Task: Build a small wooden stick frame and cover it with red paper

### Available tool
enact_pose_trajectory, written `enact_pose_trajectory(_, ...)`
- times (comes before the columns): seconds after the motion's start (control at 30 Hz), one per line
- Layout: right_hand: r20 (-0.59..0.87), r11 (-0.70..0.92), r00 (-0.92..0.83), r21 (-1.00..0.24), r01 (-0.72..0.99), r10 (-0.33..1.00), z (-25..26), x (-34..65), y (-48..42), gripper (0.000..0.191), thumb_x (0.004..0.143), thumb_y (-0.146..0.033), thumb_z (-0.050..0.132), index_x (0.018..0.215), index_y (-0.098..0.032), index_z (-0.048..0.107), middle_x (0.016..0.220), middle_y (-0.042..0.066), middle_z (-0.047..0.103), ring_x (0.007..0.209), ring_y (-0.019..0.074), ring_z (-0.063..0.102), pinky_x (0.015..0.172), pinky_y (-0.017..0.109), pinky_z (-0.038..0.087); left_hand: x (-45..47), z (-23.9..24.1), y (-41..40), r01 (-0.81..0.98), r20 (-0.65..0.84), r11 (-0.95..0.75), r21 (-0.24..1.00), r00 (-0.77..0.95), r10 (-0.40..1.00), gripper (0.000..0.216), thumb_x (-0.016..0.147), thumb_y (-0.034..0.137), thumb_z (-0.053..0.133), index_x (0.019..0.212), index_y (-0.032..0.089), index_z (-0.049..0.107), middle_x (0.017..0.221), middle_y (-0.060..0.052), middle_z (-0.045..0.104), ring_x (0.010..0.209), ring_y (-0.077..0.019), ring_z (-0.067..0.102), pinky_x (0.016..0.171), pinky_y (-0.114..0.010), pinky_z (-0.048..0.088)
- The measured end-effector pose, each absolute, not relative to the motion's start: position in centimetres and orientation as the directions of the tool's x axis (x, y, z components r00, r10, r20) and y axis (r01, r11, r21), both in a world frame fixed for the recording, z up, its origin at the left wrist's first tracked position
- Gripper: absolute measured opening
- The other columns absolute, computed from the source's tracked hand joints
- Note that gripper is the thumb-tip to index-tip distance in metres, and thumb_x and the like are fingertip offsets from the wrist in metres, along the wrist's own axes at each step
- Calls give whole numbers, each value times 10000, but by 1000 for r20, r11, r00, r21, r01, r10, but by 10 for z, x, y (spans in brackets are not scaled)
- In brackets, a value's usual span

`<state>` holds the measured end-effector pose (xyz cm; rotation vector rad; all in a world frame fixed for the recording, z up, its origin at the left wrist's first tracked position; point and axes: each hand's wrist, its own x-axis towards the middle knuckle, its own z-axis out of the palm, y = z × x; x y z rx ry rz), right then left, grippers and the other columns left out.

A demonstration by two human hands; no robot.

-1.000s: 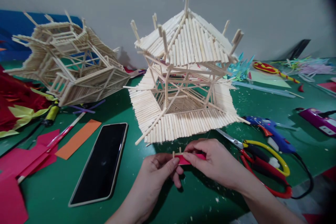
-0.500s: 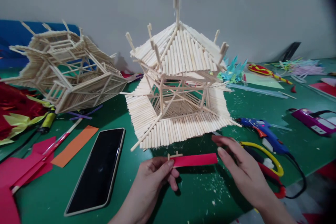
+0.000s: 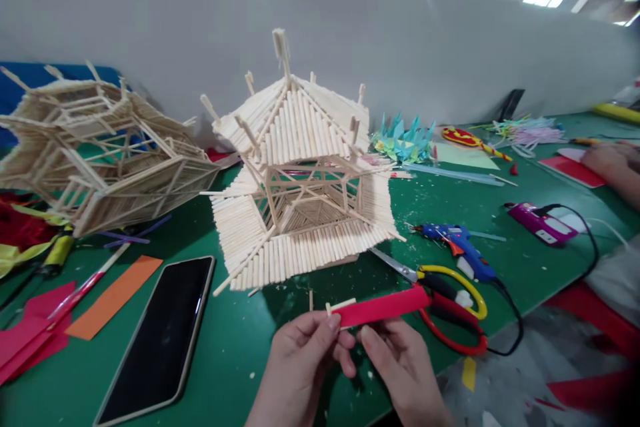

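Observation:
My left hand (image 3: 305,353) pinches the left end of a red paper strip (image 3: 383,307) that has a small wooden stick piece (image 3: 340,305) attached at that end. My right hand (image 3: 400,363) sits just under the strip, its fingers curled and touching the strip's lower edge beside the left hand. Right behind the hands stands a pagoda-like model built of wooden sticks (image 3: 300,187). A second stick model (image 3: 100,153) lies tipped on its side at the left.
A black phone (image 3: 160,333) lies face up at the left of my hands, beside an orange paper strip (image 3: 113,297). Scissors with red and yellow handles (image 3: 445,293), a blue glue gun (image 3: 460,247) and a purple device (image 3: 540,227) lie at the right. Another person's hand (image 3: 610,163) rests far right.
My right hand came back from the strip's right end to under its left part, beside my left hand. The view shifted up and to the right.

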<state>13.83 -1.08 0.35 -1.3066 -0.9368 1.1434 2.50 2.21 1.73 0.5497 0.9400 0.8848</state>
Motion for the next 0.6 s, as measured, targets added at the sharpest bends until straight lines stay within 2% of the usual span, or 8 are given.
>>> enact_pose_trajectory(0.13, -148, -106, 239, -978, -177, 960, 11, 138, -3, 252, 729, -364, 563, 595, -150, 567, 526, 19, 609, 476, 125, 550, 472, 220, 443, 33, 22, 16, -284, -383, 424, 860, 191, 904, 142, 706, 217, 593, 596, 130, 616, 489, 6, 606, 436, -99, 508, 528, -220, 395)
enact_pose_trajectory(0.23, -144, -100, 258, -979, -179, 955, 12, 140, -1, 233, 711, -352, 585, 599, -148, 583, 516, 17, 622, 463, 126, 552, 446, 211, 430, 36, 25, 16, -200, -325, 343, 918, 118, 938, 113, 704, 206, 593, 614, 142, 617, 495, 14, 598, 479, -117, 520, 549, -224, 399)
enact_pose_trajectory(0.37, -150, -103, 279, -979, -175, 949, 12, 142, 0, 237, 700, -340, 598, 555, -154, 568, 476, 4, 608, 438, 127, 553, 426, 205, 418, 39, 26, 20, -160, -327, 340, 927, 102, 940, 99, 688, 207, 607, 608, 149, 607, 498, 18, 591, 490, -121, 521, 537, -216, 398)
enact_pose_trajectory(0.6, -102, -109, 286, -994, 10, 953, 3, 148, 2, 275, 724, -346, 560, 536, -147, 531, 468, 7, 579, 431, 111, 494, 410, 203, 365, 40, 18, 21, -221, -404, 424, 878, 131, 905, 152, 699, 233, 593, 586, 131, 598, 502, 12, 579, 408, -73, 452, 465, -196, 354)
